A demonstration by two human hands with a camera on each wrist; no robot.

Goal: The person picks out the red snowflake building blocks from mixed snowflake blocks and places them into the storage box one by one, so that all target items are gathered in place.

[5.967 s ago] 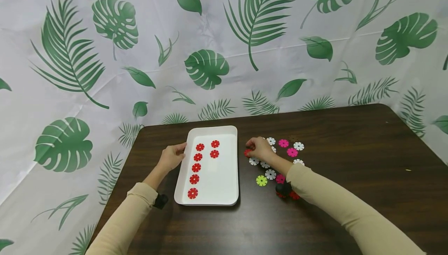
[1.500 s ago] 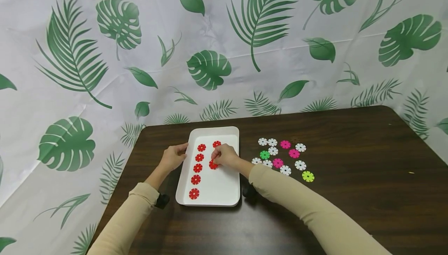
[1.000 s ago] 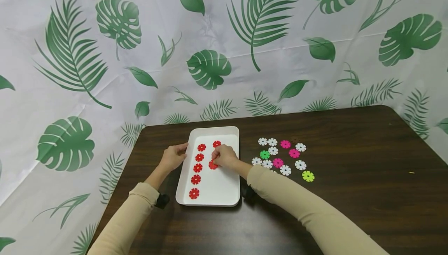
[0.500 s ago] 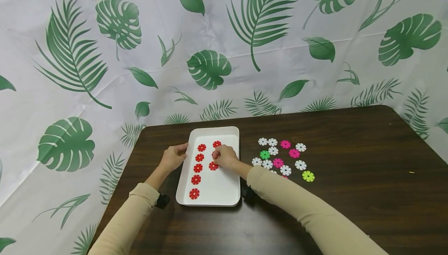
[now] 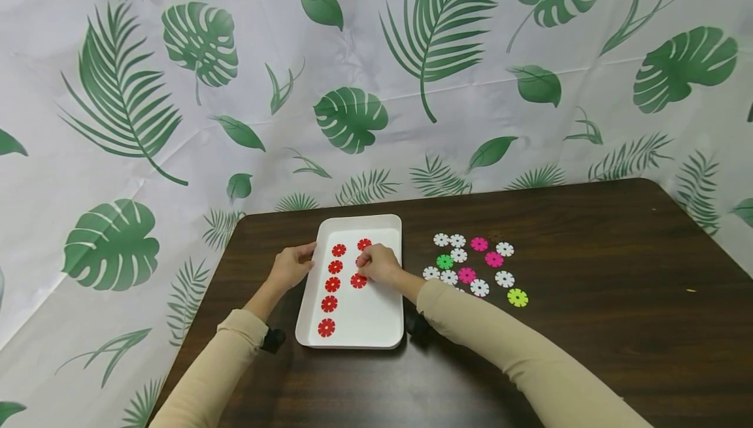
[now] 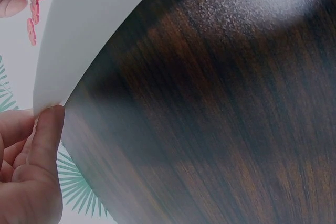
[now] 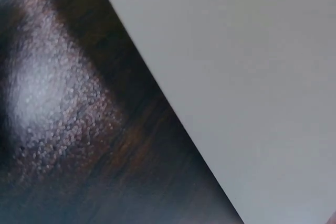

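Observation:
In the head view my left hand (image 5: 289,268) grips the left rim of a white tray (image 5: 376,333). The left wrist view shows its thumb and fingers (image 6: 46,135) pinching that rim. My right hand (image 5: 379,263) is inside the tray, fingers curled, fingertips at a red notched plastic disc (image 5: 358,281), third down in the right column. Above it one red disc is mostly hidden by the fingers, and another red disc (image 5: 364,244) tops the column. A left column of several red discs (image 5: 332,284) lies flat. The right wrist view shows mostly tray wall (image 7: 236,77), not the fingertips.
Right of the tray, loose discs lie on the dark wooden table (image 5: 588,323): several white discs (image 5: 479,287), pink discs (image 5: 467,276), a green disc (image 5: 445,262) and a yellow-green disc (image 5: 518,297). The right forearm covers part of this group. A leaf-print cloth (image 5: 353,173) hangs behind.
My right hand has moved left from the loose discs into the tray, where the right column has gained a red disc. The yellow-green disc lies farther right. During the last second almost nothing has moved.

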